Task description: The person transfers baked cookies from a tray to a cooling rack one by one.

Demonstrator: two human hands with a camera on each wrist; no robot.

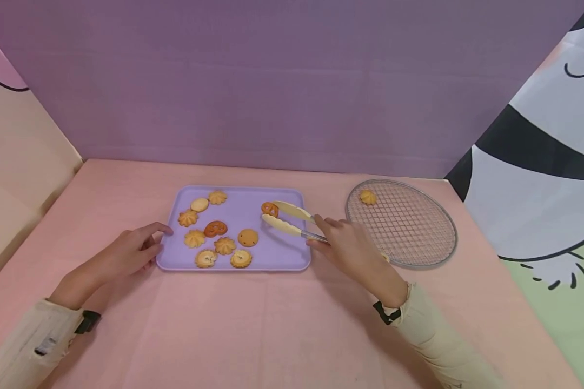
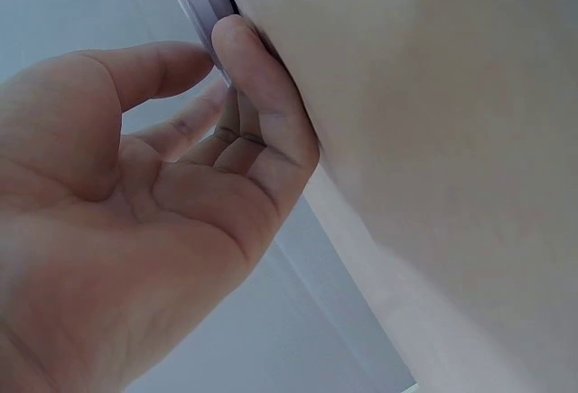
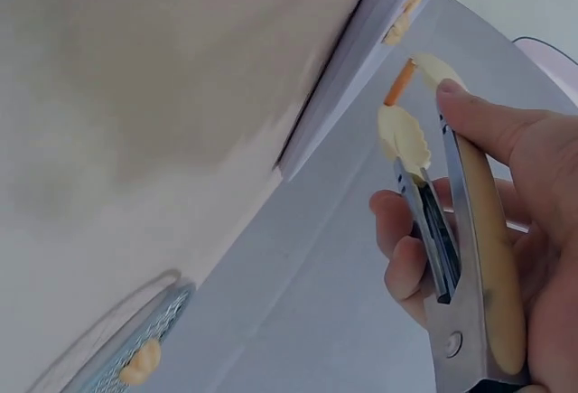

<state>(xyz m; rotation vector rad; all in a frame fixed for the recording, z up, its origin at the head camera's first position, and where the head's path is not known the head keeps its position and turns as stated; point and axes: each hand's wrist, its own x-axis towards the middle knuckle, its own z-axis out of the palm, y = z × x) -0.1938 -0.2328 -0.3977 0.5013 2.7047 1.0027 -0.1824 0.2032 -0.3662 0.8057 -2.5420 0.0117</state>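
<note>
Far L: L hand, fingers loosely bent, tips touching L rim of purple tray. Tray contents, mostly L half: 4 flower-shaped cookies; 1 plain oval biscuit btwn two of them; 1 pretzel approx mid-group; 2 fluted tarts along the near side; 1 round dotted cookie at group's R edge. Tray's R half: 2nd pretzel, pinched btwn pale tips of tongs; R wrist view has it edge-on, looks raised off tray. R hand wrapped round tongs, thumb one side, fingers other; tips only pretzel-width apart. Far R, clear of tray: round wire rack w/ 1 swirl cookie nr its far-L rim; another pale piece at near rim, mostly hidden behind R wrist, type can't tell. Pink cloth under all.
</note>
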